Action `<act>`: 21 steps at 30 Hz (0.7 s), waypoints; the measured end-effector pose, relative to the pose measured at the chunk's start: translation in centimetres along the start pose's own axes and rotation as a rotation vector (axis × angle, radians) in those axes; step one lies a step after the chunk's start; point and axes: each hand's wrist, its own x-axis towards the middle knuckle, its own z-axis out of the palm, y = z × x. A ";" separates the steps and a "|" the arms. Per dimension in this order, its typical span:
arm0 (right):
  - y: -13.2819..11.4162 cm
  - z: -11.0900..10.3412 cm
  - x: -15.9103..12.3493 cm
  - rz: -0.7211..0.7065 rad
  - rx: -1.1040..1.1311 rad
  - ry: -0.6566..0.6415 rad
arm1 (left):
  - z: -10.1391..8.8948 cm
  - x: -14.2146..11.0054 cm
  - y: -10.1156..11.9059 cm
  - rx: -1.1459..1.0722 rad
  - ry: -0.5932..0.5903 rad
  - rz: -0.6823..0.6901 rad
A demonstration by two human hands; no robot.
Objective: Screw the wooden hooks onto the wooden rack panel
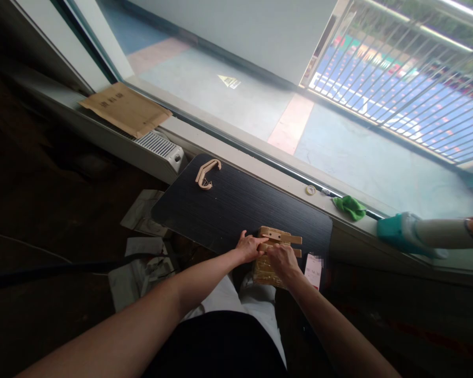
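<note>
A block-like bundle wrapped in shiny brown tape [265, 274] lies at the near edge of the dark tabletop, in front of my lap. Across its top run two flat wooden strips; the farther wooden strip [275, 236] has small dark holes, and the nearer wooden strip [295, 253] passes beneath my right hand. My left hand [249, 248] rests at the strips' left ends, thumb raised and index finger stretched onto the wood. Curled down over the nearer strip, my right hand [283, 260] has its fingers closed; whatever they hold is hidden.
Curved wooden pieces [207, 174] lie at the dark tabletop's [236, 197] far left. A phone-like device with a lit screen [312, 270] is at right. The windowsill holds a tape roll [310, 190], green cloth [350, 207] and teal-and-white object [398, 233]. An envelope [126, 109] lies on the radiator [161, 149].
</note>
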 end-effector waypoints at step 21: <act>1.0 -0.2 0.3 -0.224 -0.211 -0.021 | 0.1 -0.2 0.1 0.012 0.029 -0.001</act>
